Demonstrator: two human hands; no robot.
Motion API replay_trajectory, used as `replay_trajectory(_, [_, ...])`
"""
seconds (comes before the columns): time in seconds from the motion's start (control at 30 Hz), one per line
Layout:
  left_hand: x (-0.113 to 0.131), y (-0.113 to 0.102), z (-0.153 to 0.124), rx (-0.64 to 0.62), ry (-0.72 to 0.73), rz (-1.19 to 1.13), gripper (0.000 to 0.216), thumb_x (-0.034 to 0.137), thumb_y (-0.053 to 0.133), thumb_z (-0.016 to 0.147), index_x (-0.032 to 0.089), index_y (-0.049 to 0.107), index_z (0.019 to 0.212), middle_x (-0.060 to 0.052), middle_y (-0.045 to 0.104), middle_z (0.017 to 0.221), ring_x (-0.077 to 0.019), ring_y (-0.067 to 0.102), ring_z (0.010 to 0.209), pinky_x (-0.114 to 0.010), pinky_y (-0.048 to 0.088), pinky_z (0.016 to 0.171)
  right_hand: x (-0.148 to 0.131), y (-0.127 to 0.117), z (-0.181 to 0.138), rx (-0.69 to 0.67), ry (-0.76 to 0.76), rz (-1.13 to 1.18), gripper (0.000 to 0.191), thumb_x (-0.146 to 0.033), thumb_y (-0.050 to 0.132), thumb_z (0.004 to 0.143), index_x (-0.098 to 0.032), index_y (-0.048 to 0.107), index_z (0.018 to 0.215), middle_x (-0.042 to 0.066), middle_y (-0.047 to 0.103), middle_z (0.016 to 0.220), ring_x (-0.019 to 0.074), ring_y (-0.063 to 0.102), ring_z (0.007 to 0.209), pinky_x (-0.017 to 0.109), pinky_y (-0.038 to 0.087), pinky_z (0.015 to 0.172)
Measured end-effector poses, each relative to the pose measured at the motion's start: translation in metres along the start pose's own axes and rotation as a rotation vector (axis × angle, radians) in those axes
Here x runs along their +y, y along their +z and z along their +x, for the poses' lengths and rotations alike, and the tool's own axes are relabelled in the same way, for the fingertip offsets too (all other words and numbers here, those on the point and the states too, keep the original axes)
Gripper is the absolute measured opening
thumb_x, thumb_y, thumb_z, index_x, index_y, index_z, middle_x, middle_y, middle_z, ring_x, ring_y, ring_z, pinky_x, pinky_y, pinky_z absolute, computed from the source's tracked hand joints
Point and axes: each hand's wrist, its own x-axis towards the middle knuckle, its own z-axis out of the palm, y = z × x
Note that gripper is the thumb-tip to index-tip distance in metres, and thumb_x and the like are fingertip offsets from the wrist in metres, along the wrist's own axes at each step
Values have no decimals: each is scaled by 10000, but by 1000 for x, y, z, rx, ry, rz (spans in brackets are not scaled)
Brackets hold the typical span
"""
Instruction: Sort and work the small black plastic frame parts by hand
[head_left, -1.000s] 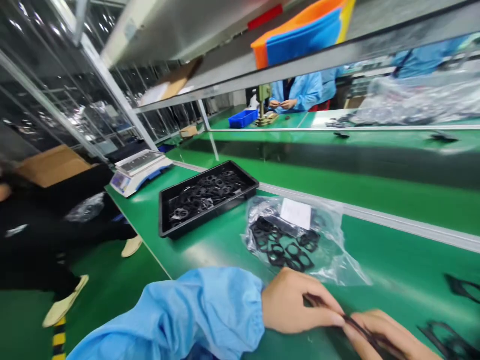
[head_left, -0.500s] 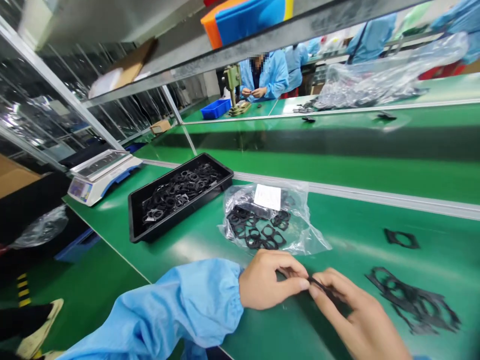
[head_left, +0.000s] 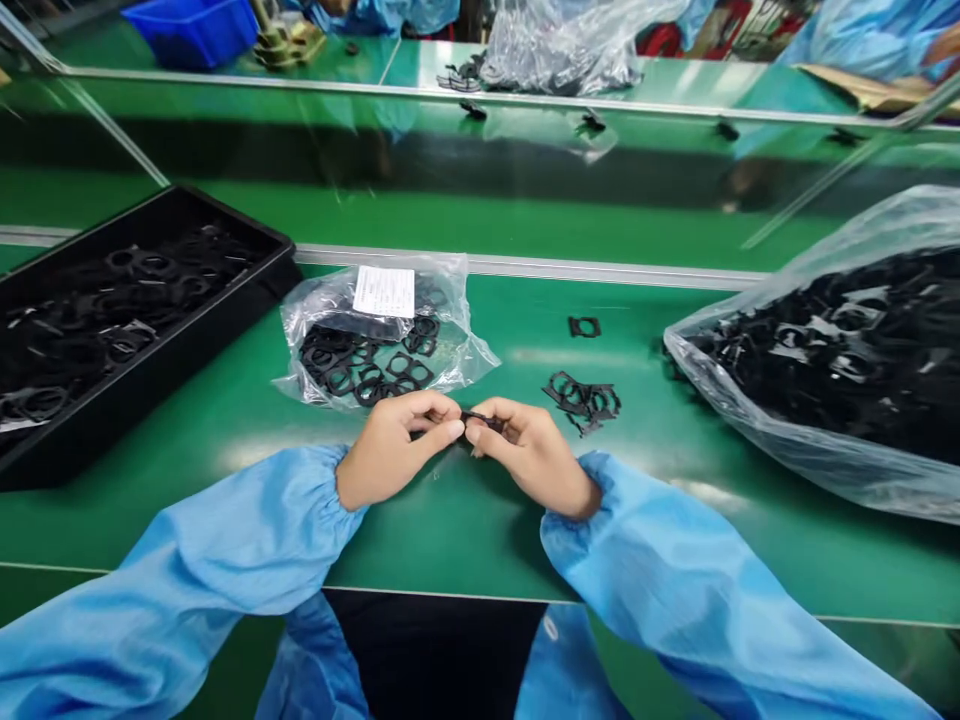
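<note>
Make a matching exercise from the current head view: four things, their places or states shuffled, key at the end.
Things
1. thin dark part
2. black tray
3. blue bin
4. large clear bag

Places or states
A. at the picture's right edge
B. held between the left hand and the right hand
C. cut off by the picture's left edge
D. at the picture's top edge

Pairs: 1-B, 2-C, 3-D, 4-A

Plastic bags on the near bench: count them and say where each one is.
2: a labelled bag just beyond the left hand, and a larger bag at the right, cut off by the picture's edge. Any beyond that edge would not show.
</note>
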Motion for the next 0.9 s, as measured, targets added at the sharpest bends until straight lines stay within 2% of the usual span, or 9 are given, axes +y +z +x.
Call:
replay_trajectory(0.2, [1, -1, 1, -14, -25, -31, 251, 376, 756, 803, 140, 686, 757, -2, 623, 695, -115, 568, 657, -219, 526, 643, -2, -1, 1, -8, 22, 52, 461, -621, 794, 766, -181, 655, 771, -19, 606, 667, 117, 518, 629, 270, 447, 637])
replay_trajectory(0.6, [1, -2, 2, -64, -100, -151, 373, 486, 811, 787, 133, 695, 766, -31, 679, 680, -153, 661, 662, -259, 556, 647, -7, -6, 0, 14, 29, 56, 478, -629, 833, 717, -174, 691, 692, -5, 624, 621, 125, 534, 611, 286, 457, 631])
replay_trajectory(0.73, [1, -2, 4, -62, -132, -166, 343, 449, 826, 764, 132, 694, 756, -29, 678, 692, -145, 653, 669, -246, 546, 640, -6, -5, -1, 24, 33, 61, 497, -651, 834, 703, -175, 691, 674, -2, 623, 630, 129, 538, 625, 287, 456, 634])
replay_trajectory(0.9, [-1, -1, 5, 5, -114, -159, 265, 360, 838, 728, 137, 699, 759, -12, 663, 695, -124, 627, 663, -212, 516, 605, -4, -1, 0, 33, 25, 68, 467, -614, 832, 728, -170, 693, 690, -10, 604, 640, 120, 526, 627, 277, 448, 625])
